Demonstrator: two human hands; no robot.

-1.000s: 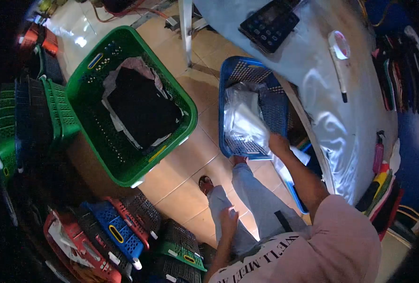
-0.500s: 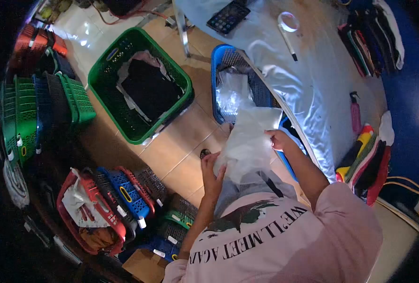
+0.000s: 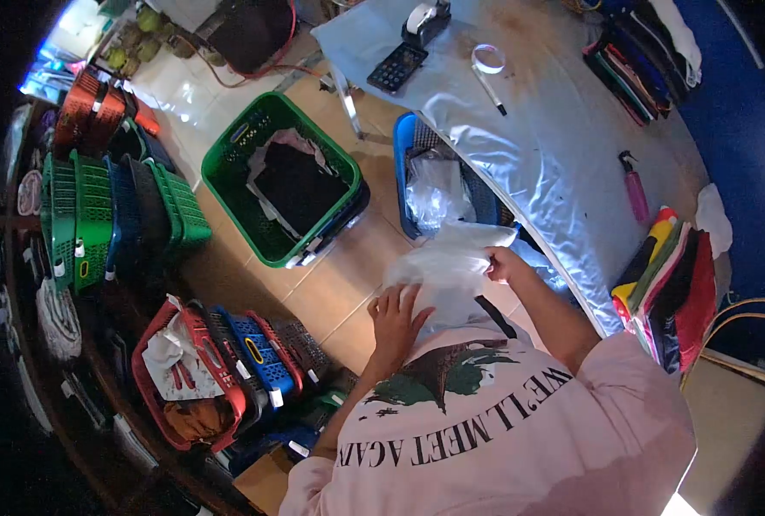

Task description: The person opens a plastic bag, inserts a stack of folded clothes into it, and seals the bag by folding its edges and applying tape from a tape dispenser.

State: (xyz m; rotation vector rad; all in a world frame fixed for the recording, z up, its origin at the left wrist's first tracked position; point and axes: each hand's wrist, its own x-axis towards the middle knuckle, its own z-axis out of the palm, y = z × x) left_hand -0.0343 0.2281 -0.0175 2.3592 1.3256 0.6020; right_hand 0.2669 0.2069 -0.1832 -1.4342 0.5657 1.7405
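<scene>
From where I stand, the translucent plastic film point(image 3: 451, 262) is up in front of the person's lap, just on the near side of the blue basket point(image 3: 404, 185), where more clear plastic point(image 3: 438, 191) lies heaped. The right hand point(image 3: 504, 266) has its grip closed on the film's edge, thumb and fingers pinching it near a corner. The left hand point(image 3: 393, 322) is loose, fingers spread against the opposite side, holding nothing firmly that I can see. I'd judge the stuff very light and limp: it bunches and creases between the hands, so it likely won't keep a shape by itself. Its sheen suggests a slippery skin, and thin plastic could stretch or tear if yanked. A pinch at an edge or corner on each side looks the best hold, with only gentle tension; grabbing the middle would probably just crumple it. Whether it's a single sheet or a bag, I can't tell.
</scene>
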